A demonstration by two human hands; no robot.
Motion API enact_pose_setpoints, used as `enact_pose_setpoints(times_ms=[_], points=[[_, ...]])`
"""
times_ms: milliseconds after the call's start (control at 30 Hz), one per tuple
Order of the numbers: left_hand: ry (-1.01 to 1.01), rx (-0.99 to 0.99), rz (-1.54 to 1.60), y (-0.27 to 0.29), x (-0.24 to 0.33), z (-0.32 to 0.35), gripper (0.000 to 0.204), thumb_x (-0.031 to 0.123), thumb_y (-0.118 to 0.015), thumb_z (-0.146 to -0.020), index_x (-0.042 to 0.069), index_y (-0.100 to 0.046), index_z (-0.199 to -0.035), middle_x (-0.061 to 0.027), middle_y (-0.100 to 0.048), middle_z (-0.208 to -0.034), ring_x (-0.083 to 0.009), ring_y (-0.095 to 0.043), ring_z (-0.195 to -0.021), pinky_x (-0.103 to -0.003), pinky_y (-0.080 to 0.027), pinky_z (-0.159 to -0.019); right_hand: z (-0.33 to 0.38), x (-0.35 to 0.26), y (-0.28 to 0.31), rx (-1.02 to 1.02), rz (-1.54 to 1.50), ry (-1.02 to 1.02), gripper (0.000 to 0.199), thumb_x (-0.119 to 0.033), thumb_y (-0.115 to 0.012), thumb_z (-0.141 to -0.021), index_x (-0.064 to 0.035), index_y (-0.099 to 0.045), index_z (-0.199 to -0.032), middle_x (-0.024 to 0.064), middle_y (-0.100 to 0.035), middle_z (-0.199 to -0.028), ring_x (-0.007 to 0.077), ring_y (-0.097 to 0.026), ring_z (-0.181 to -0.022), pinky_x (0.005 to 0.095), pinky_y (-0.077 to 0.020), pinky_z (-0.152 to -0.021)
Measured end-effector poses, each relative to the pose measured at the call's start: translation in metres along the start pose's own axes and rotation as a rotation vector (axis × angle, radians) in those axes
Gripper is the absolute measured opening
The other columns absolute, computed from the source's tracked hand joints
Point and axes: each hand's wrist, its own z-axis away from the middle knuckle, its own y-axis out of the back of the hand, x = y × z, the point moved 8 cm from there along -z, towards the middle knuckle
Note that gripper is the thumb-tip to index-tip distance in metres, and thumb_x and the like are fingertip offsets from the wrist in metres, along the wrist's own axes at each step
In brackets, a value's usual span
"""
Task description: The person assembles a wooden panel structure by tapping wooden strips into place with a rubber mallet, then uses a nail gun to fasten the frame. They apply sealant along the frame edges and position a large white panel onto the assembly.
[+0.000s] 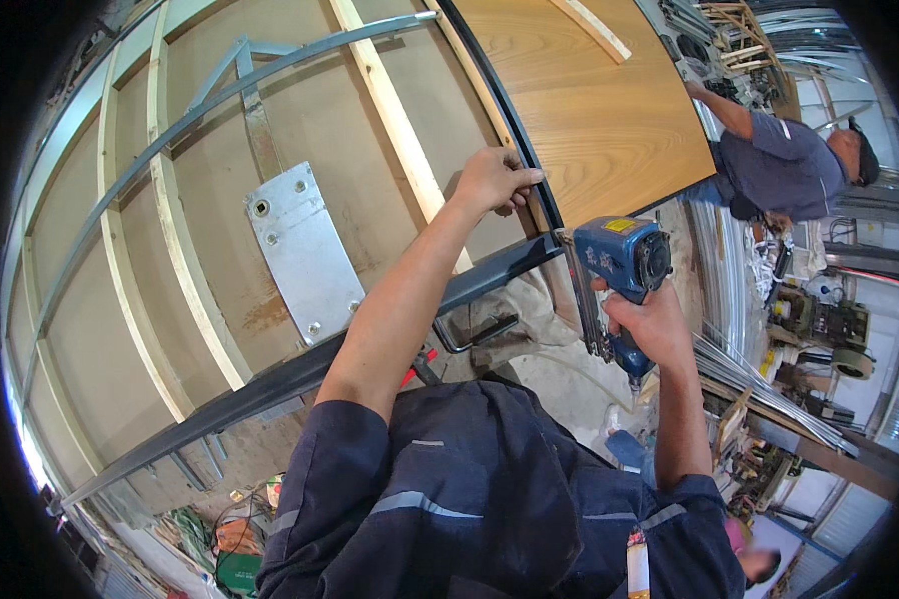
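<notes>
— Crowded workshop all round: bundles of long silver metal strips (pixel 759 374) lying to the right, grey machines (pixel 814 319) behind them. And at the centre?

— Blue handheld power nailer (pixel 624 262), gripped at the handle by the right hand (pixel 647 324), fingers clenched round the grip. Nose pressed against the black curved edge strip (pixel 514 130), right at the corner where the wood-grain veneered panel (pixel 599 110) ends.

— And the left hand (pixel 491 180)?

— Reaching up and pinching that same black strip, fingertips (pixel 527 178) closed over its rim, seemingly pressing it tight to the panel edge just above the tool. Held that way probably to keep the strip from springing off while being fastened.

— Behind the strip?

— Large upright brown board (pixel 200 230) braced with pale wooden battens (pixel 390 110) and grey steel angle bars (pixel 170 140). Shiny rectangular metal plate (pixel 305 255) bolted on between the battens. Dark steel beam (pixel 270 384) running along below, likely holding the whole jig up.

— Any containers?

— None clearly seen. Only some tangled cables and orange clutter (pixel 235 534) low on the floor, too small to tell apart. Red-handled tool (pixel 420 364) peeking out by the left elbow.

— Anyone else?

— Another person in a grey shirt (pixel 784 165) at upper right, arm raised to stacked frames (pixel 734 40), well apart from the nailer.
</notes>
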Motion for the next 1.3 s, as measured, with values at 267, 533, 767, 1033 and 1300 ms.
enact_pose_setpoints(times_ms=[267,533,767,1033,1300], points=[[-0.171,0.199,-0.215,0.018,0.006,-0.002,0.041,0.03,-0.092,-0.073,-0.001,-0.067,-0.081,-0.0143,-0.068,-0.071,-0.0244,-0.068,-0.064,-0.038,-0.054,-0.058,-0.029,-0.023,-0.015,0.074,0.378,0.006,0.025,-0.014,-0.069,-0.081,0.0015,-0.073,-0.101,0.0045,-0.066,-0.065,0.0105,-0.062,-0.058,0.0308,-0.0503,-0.057],[-0.157,0.196,-0.168,0.017,-0.001,-0.009,0.041,0.029,-0.094,-0.068,-0.001,-0.069,-0.083,-0.0176,-0.071,-0.081,-0.0287,-0.069,-0.076,-0.039,-0.055,-0.071,-0.036,-0.024,-0.013,0.118,0.194,-0.051,0.025,-0.011,-0.068,-0.083,0.0009,-0.074,-0.104,0.0023,-0.069,-0.073,0.0096,-0.06,-0.058,0.0285,-0.049,-0.057],[-0.156,0.18,-0.193,0.017,0.003,-0.007,0.043,0.032,-0.092,-0.072,-0.001,-0.07,-0.087,-0.0124,-0.07,-0.08,-0.022,-0.068,-0.075,-0.036,-0.056,-0.07,-0.033,-0.013,-0.02,0.078,0.341,-0.097,0.024,-0.008,-0.067,-0.084,0.0024,-0.071,-0.105,0.0041,-0.071,-0.083,0.0095,-0.059,-0.059,0.0286,-0.0499,-0.056],[-0.144,0.193,-0.147,0.018,0.005,-0.005,0.043,0.031,-0.092,-0.073,-0.001,-0.069,-0.09,-0.0126,-0.07,-0.083,-0.0231,-0.068,-0.077,-0.036,-0.056,-0.071,-0.032,-0.017,-0.025,0.13,0.505,0.052,0.024,-0.015,-0.073,-0.08,0.0077,-0.067,-0.08,0.0164,-0.062,-0.06,0.0164,-0.063,-0.058,0.0389,-0.0508,-0.059],[-0.387,0.587,0.02,0.045,0.027,0.01,0.025,0.02,-0.07,-0.094,-0.004,-0.065,-0.098,-0.0219,-0.07,-0.09,-0.0346,-0.069,-0.084,-0.043,-0.054,-0.077,-0.03,-0.011,-0.02,0.138,0.481,-0.039,0.024,-0.016,-0.072,-0.08,0.0074,-0.067,-0.081,0.015,-0.063,-0.059,0.0159,-0.064,-0.059,0.0397,-0.0516,-0.06]])
